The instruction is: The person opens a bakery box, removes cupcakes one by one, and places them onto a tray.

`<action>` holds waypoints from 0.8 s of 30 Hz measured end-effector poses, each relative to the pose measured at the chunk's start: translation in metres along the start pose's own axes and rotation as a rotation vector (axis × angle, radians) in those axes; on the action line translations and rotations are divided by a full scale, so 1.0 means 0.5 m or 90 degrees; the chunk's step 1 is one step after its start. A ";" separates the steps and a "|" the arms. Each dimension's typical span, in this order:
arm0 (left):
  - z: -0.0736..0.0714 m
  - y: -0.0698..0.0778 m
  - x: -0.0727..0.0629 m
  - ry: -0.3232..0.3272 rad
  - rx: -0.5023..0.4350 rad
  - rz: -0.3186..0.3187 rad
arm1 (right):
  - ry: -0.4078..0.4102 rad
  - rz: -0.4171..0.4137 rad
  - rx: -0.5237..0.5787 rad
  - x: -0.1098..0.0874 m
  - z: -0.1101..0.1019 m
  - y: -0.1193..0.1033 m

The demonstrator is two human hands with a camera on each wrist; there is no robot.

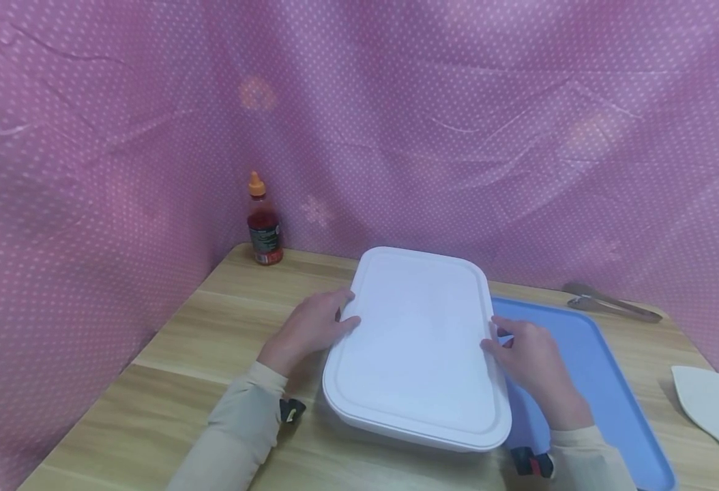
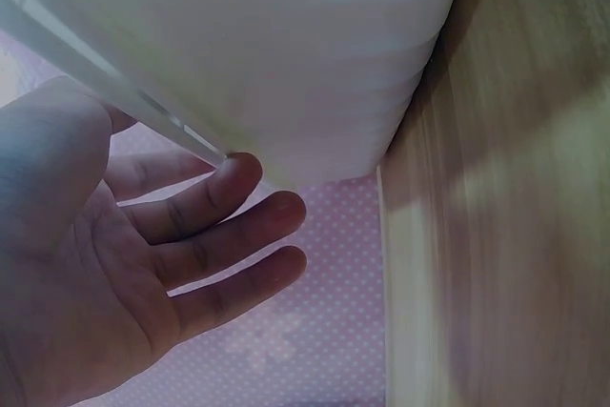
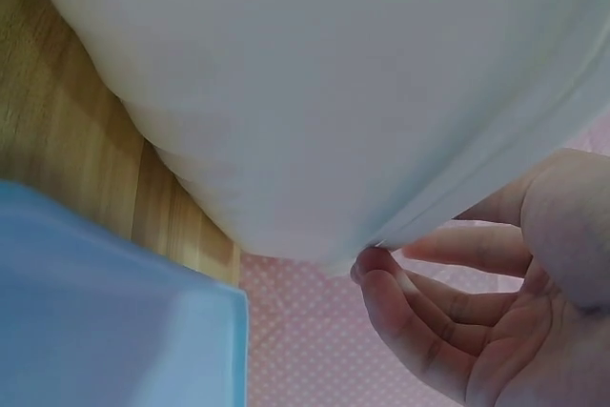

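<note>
At the near edge, two pale sleeves (image 1: 230, 429) are cut off by the head view's lower border, and a dark strap (image 1: 292, 410) is seen by each wrist. Beyond them, a white lid (image 1: 421, 341) is gripped by its two long sides: by the left hand (image 1: 313, 320) and the right hand (image 1: 531, 354), a thumb of each is laid on top while bent fingers are hooked under the rim, the lower fingers of the left being left loose. The lid is set over a white box (image 3: 286, 121), by which the middle of the wooden table (image 1: 212, 334) is covered. As far as can be judged, the grip is established and the box is closed; no parting of lid and box is shown along the visible rim, and how much handling is left cannot be told. The contents are wholly hidden. The box seems to be supported by the table, though its underside is poorly shown. To its right, a blue tray (image 1: 593, 368) is partly covered by the box and right arm, and the handle of a white spatula (image 1: 709, 402) is cut off by the frame. Farther back, metal tongs (image 1: 623, 308) are seen near the tray's far corner, and a sauce bottle (image 1: 265, 232) is stood upright at the far left, its label too small to be read, before a pink dotted curtain (image 1: 488, 136).
</note>
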State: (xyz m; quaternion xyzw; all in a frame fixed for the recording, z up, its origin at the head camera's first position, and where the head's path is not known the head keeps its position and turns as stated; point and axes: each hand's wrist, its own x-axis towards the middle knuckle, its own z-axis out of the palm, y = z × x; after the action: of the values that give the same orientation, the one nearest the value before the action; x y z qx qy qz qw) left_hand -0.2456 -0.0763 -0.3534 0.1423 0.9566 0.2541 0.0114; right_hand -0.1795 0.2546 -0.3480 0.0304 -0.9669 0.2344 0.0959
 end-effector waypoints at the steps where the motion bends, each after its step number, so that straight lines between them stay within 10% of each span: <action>1: 0.000 0.000 0.000 0.001 0.002 0.002 | -0.001 0.003 0.002 0.000 0.000 -0.001; 24: -0.012 -0.006 -0.005 -0.015 -0.036 -0.031 | 0.050 0.021 0.049 -0.010 0.002 -0.028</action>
State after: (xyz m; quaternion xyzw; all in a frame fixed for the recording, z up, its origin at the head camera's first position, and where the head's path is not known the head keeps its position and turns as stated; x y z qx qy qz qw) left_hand -0.2448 -0.0825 -0.3497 0.1215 0.9520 0.2791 0.0329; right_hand -0.1732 0.2417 -0.3438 0.0092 -0.9531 0.2737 0.1290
